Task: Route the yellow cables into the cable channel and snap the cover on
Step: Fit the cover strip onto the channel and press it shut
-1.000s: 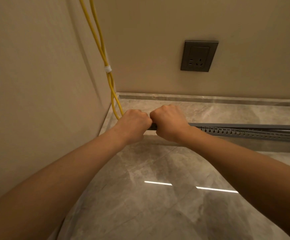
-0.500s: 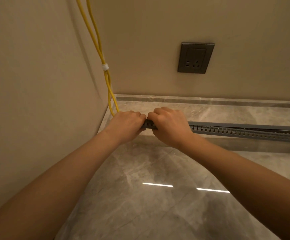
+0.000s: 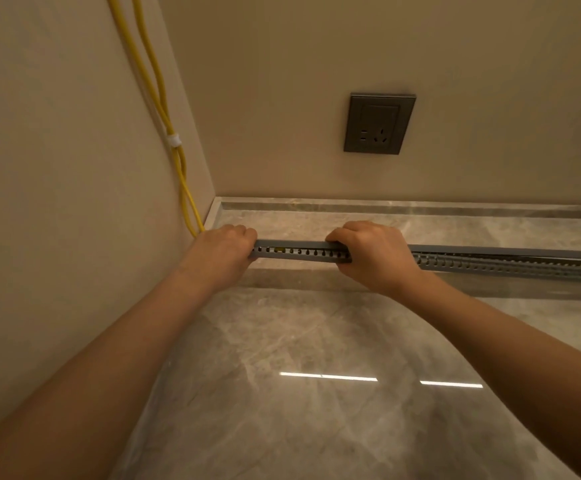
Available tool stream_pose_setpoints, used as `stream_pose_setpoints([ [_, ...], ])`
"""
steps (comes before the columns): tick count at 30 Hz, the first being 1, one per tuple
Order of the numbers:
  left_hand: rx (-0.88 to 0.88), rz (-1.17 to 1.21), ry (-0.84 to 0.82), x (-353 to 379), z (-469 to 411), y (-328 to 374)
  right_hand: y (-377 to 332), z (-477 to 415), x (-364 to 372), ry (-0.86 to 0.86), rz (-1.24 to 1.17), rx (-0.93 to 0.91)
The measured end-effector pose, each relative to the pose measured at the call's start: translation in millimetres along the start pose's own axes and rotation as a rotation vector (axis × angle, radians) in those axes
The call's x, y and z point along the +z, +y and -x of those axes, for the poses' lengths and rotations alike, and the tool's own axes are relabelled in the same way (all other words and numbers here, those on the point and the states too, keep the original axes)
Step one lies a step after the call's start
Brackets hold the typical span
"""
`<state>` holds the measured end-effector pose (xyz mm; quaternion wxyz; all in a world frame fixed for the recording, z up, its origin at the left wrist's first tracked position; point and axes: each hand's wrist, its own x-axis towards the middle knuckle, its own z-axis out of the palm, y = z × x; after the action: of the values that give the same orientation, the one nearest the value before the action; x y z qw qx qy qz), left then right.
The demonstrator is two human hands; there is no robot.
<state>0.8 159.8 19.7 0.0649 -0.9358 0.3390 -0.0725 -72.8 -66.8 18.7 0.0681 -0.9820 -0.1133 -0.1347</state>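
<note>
Our left hand: fingers curled round the cable channel end, below-left of the wall socket.
Our right hand: fingers curled over the channel, below the socket.
Yellow cables: hang left of the socket, reaching our left hand.

A finished indoor room, home or office by its fittings, seen at a corner. A dark grey wall socket sits flush in a smooth beige wall. Below the socket runs a polished stone-look ledge, and lower still glossy grey floor tiles mirror strip lights. Left of the socket, yellow cables hang down the corner; below it lies a grey slotted cable channel.
</note>
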Motion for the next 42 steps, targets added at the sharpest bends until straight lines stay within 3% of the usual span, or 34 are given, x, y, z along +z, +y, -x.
stream_pose_setpoints([
  [6, -0.101, 0.009, -0.188, 11, 1, 4, -12, 3, 17, 0.01, -0.072, -0.077],
  [10, 0.045, -0.041, -0.049, 16, -3, 18, -15, -2, 19, 0.034, -0.075, -0.074],
  [13, 0.148, 0.111, 0.044, 16, -8, 39, -18, -4, 17, 0.045, -0.055, -0.077],
  [16, 0.118, 0.204, 0.033, 16, -16, 54, -20, -4, 16, 0.078, -0.067, -0.088],
  [32, 0.222, 0.071, 0.067, 24, -15, 49, 12, 15, 16, -0.021, -0.067, -0.099],
  [42, 0.224, 0.112, 0.072, 31, -15, 47, 27, 37, 6, 0.1, -0.027, -0.016],
])
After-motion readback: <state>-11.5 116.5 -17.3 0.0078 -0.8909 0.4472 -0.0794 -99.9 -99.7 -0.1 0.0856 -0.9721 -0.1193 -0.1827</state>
